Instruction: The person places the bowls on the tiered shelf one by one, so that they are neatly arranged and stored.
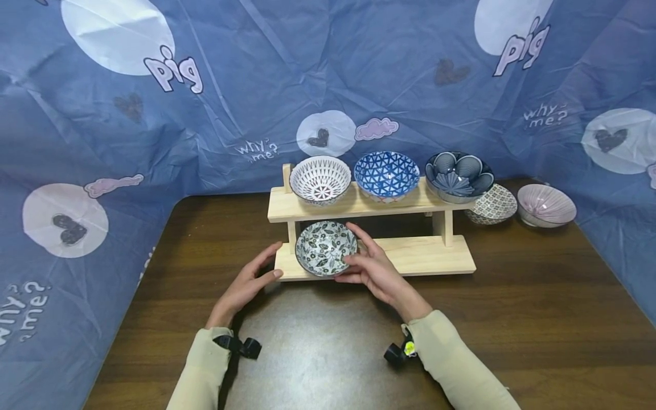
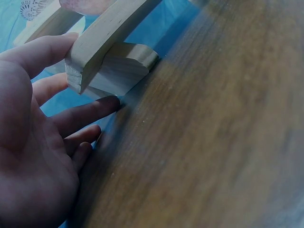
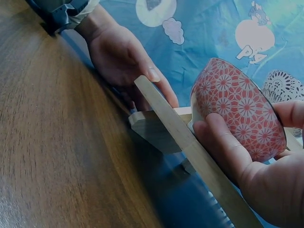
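A bowl [image 1: 325, 248] with a dark green leaf-and-flower pattern inside is at the left end of the lower board of a wooden two-tier shelf [image 1: 430, 256]. Its outside, red with pale flowers, shows as the bowl [image 3: 235, 104] tilts in the right wrist view. My right hand [image 1: 378, 272] grips it by its right side, fingers around rim and wall. At the lower board's left end, my left hand [image 1: 250, 280] has its fingers spread and fairly straight. In the left wrist view, the left hand's fingertips [image 2: 69, 40] touch the board's end [image 2: 83, 69].
On the upper board stand a white patterned bowl [image 1: 320, 179], a blue triangle-patterned bowl [image 1: 386, 175] and a dark blue bowl [image 1: 458, 175]. A patterned bowl [image 1: 494, 205] and a pinkish striped bowl [image 1: 546, 205] sit on the table [image 1: 553, 307] at right. Blue printed cloth [image 1: 246, 85] hangs behind.
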Demonstrator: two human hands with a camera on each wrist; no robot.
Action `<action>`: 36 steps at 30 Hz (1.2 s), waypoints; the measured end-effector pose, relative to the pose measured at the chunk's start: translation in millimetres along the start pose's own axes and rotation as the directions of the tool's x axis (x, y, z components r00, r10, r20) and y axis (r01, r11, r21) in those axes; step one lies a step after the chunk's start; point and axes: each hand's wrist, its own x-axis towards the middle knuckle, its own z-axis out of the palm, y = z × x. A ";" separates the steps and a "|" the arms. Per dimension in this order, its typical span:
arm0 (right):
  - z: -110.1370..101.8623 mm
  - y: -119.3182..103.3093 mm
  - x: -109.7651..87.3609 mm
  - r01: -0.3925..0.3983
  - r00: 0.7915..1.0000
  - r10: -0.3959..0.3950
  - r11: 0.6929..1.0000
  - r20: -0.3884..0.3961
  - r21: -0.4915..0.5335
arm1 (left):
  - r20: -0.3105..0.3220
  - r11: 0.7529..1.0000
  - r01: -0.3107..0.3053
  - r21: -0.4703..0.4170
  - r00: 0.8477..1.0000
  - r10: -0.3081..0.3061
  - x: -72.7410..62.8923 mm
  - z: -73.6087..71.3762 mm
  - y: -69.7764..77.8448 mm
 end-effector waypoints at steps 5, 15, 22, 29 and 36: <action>-0.8 -1.0 0.3 -0.004 1.000 0.004 1.000 0.023 -0.007 | 0.004 1.000 -0.025 -0.008 1.000 0.025 -0.3 -0.3 1.2; -4.1 -5.5 -2.2 -0.071 0.997 0.074 0.996 0.039 -0.057 | 0.009 1.000 -0.025 -0.014 1.000 0.025 0.9 1.0 1.4; -10.1 -9.1 -8.4 -0.097 0.994 0.102 0.989 0.040 -0.110 | 0.009 1.000 -0.015 -0.015 1.000 0.015 1.8 1.3 1.2; -21.6 -11.5 -20.8 -0.069 0.997 0.073 0.992 0.030 -0.107 | 0.009 1.000 -0.006 -0.005 1.000 0.006 1.5 0.7 0.7; -37.9 -15.1 -35.7 -0.051 0.998 0.047 0.994 -0.032 -0.100 | 0.009 1.000 -0.014 -0.005 1.000 0.014 0.6 0.9 0.7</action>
